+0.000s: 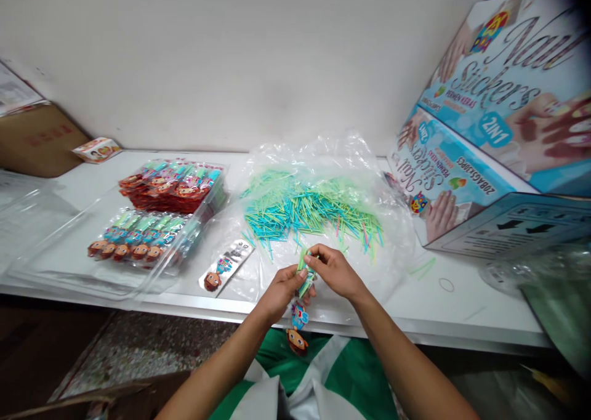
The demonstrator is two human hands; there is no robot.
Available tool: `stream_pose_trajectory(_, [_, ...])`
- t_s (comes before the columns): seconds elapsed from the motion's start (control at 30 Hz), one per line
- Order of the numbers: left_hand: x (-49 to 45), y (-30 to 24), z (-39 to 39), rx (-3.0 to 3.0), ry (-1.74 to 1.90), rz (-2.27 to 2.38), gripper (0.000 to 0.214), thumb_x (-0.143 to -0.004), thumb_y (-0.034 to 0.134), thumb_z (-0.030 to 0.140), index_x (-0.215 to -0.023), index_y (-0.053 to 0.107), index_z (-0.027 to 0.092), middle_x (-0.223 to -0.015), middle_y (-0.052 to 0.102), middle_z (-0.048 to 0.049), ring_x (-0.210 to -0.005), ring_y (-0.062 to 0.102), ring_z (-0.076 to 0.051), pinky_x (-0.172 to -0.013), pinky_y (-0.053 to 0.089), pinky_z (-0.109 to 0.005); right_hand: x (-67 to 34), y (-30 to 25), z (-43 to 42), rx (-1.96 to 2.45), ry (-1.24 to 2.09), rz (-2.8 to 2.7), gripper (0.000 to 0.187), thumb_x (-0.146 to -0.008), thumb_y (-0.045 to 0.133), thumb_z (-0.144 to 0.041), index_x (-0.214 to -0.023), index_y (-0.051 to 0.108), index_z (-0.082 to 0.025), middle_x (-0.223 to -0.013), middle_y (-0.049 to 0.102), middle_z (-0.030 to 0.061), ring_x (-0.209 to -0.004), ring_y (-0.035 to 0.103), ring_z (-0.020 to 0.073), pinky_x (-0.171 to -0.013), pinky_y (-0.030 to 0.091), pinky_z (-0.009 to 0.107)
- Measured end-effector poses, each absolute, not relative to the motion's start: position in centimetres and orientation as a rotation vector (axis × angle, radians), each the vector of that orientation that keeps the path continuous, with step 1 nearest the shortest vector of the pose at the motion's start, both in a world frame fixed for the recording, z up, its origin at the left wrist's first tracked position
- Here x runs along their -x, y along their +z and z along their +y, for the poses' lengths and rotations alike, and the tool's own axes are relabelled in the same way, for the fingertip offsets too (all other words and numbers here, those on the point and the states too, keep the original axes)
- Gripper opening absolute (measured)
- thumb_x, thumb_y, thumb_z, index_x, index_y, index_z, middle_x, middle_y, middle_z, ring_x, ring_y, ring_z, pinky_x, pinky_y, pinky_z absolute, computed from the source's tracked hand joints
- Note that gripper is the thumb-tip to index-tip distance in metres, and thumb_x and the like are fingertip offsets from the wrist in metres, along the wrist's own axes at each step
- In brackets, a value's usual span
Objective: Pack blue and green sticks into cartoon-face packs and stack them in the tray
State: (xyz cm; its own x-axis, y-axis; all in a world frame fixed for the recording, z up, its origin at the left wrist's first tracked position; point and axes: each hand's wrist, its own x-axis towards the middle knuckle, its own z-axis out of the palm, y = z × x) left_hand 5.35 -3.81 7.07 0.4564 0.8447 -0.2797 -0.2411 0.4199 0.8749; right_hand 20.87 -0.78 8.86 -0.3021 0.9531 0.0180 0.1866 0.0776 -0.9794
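Note:
Near the table's front edge, my left hand point(281, 292) is closed around a small printed packet point(298, 323) with a cartoon face, which hangs below my fingers. Thin green sticks point(301, 261) stand up at the packet's top end. My right hand point(336, 273) meets the left there, its thumb and fingers pinched on the sticks; how far these sit inside the packet is hidden. Just beyond lies a loose heap of green and blue thin sticks point(314, 209) on a clear plastic bag point(392, 272). A flat packet point(226, 266) of the same print rests left of my hands.
At left, a clear plastic tray point(159, 272) holds filled packets point(138, 238) in a row, with a stack of more packets point(170, 189) behind. Nail sticker cartons point(489, 155) stand at right. A cardboard box point(41, 138) sits far left; a rubber band point(446, 284) lies at right.

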Motion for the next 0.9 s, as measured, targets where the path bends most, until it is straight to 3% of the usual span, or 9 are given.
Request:
stream_pose_trajectory(0.2, [-5.4,6.9,-3.8,-0.898,0.814,0.810,0.036,-0.080,0.053,0.047,-0.089,0.057,0.012,-0.066,0.062,-0.0034,-0.048,0.051,-0.011,-0.048,0.036,-0.022,-21.0,8.5,-1.1,1.209,1.257,-1.614,0.017,-0.083,0.051,-0.036,-0.080,0.053,-0.019,-0.065,0.049,-0.0030,-0.060,0.047,0.0111,-0.060,0.039,0.024])
stream_pose_trajectory(0.4, [-5.2,6.9,-3.8,-0.926,0.791,0.827,0.037,-0.079,0.054,0.049,-0.084,0.057,0.012,-0.066,0.062,-0.0037,-0.048,0.051,-0.010,-0.048,0.036,-0.022,-20.6,8.8,-1.0,1.135,1.300,-1.560,0.024,-0.082,0.051,-0.035,-0.101,0.054,-0.019,-0.081,0.055,0.0001,-0.075,0.052,0.0135,-0.071,0.042,0.026])
stream_pose_trajectory(0.63, [-4.9,7.0,-3.8,-1.006,0.790,0.851,0.037,-0.079,0.053,0.051,-0.082,0.055,0.014,-0.065,0.061,-0.0027,-0.049,0.052,-0.011,-0.049,0.040,-0.023,-20.4,9.3,-1.2,1.219,1.181,-1.643,0.014,-0.083,0.051,-0.033,-0.080,0.054,-0.019,-0.065,0.048,-0.0033,-0.061,0.045,0.0112,-0.059,0.038,0.024])
stream_pose_trajectory(0.9, [-4.0,7.5,-3.0,-1.190,1.008,0.948,0.031,-0.083,0.049,0.045,-0.085,0.055,0.014,-0.077,0.059,-0.0033,-0.060,0.055,-0.012,-0.060,0.046,-0.025,-20.0,9.3,-2.2,1.178,1.208,-1.581,0.035,-0.081,0.055,-0.032,-0.113,0.047,-0.021,-0.071,0.055,-0.0020,-0.068,0.054,0.0135,-0.067,0.043,0.027])
